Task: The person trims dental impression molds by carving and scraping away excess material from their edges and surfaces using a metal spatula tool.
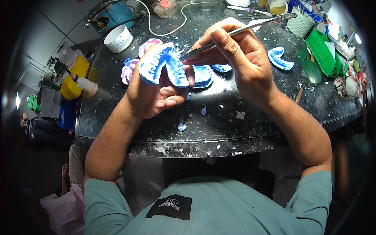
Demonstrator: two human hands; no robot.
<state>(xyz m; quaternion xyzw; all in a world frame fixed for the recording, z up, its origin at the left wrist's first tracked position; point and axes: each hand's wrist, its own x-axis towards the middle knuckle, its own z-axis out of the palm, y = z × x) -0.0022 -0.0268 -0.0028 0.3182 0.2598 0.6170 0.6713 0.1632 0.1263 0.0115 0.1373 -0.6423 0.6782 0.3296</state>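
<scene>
A blue and white horseshoe-shaped dental cast (175, 74) rests in my left hand (147, 100), its row of teeth turned up and its open end toward me. My left fingers curl round it from below. In my right hand (250, 58) is a slim metal spatula (250, 26), gripped like a pen. Its flat blade meets the cast's right side, though whether it touches cannot be told. Behind and right of the cast, another blue cast (202, 76) lies on the table, partly hidden by my hands. Pink and purple moulds (129, 71) sit behind my left hand.
A white tub (118, 39) stands at the back left, near a white cable (172, 32). A blue arch-shaped cast (280, 58) lies to the right, before a green box (321, 49). Blue chips (181, 127) dot the black table (250, 129). Another person (64, 207) is at lower left.
</scene>
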